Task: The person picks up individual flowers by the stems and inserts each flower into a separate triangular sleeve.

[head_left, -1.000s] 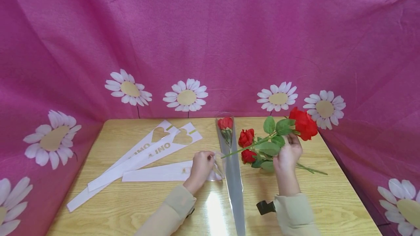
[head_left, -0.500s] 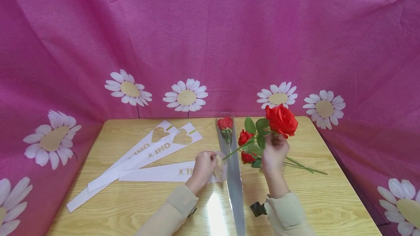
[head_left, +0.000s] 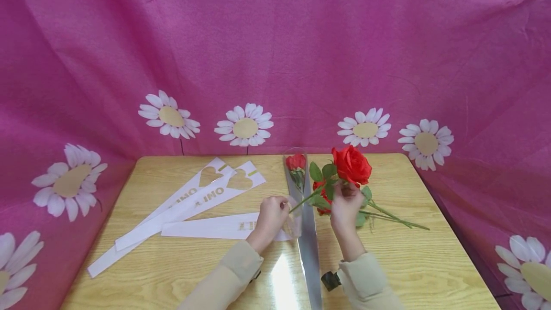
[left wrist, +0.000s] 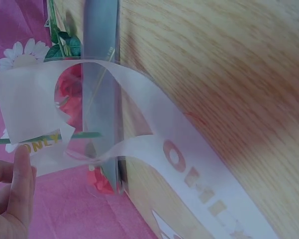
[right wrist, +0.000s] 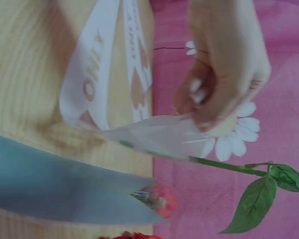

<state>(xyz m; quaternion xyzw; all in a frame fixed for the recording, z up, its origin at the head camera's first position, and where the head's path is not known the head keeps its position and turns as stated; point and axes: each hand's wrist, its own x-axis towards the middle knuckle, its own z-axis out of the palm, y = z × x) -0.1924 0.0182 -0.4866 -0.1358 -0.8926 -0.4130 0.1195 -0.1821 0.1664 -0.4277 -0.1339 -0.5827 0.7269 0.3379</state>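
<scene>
My left hand [head_left: 270,218] pinches the open end of a white flower sleeve [head_left: 202,227] with gold lettering. The left wrist view shows the sleeve's mouth [left wrist: 27,102] bowed apart above the fingertips [left wrist: 24,157]. My right hand [head_left: 347,204] holds a red artificial rose [head_left: 352,165] by the stem just below its bloom. This rose slants down to the left, and its green stem [right wrist: 229,167] runs into the sleeve's mouth. Beneath the stem lies a rose [head_left: 296,162] wrapped in a clear and grey sleeve [head_left: 308,257]. The right hand partly hides loose red roses.
Two more white sleeves [head_left: 146,226] with heart cutouts overlap on the left of the wooden table [head_left: 413,262]. Stems of the loose roses [head_left: 396,219] extend right of the right hand. A pink curtain [head_left: 275,51] with daisies surrounds the table.
My right hand has moved left and slightly down with the rose, bringing its stem into the sleeve's mouth. The left hand has shifted slightly right, keeping its pinch on the sleeve.
</scene>
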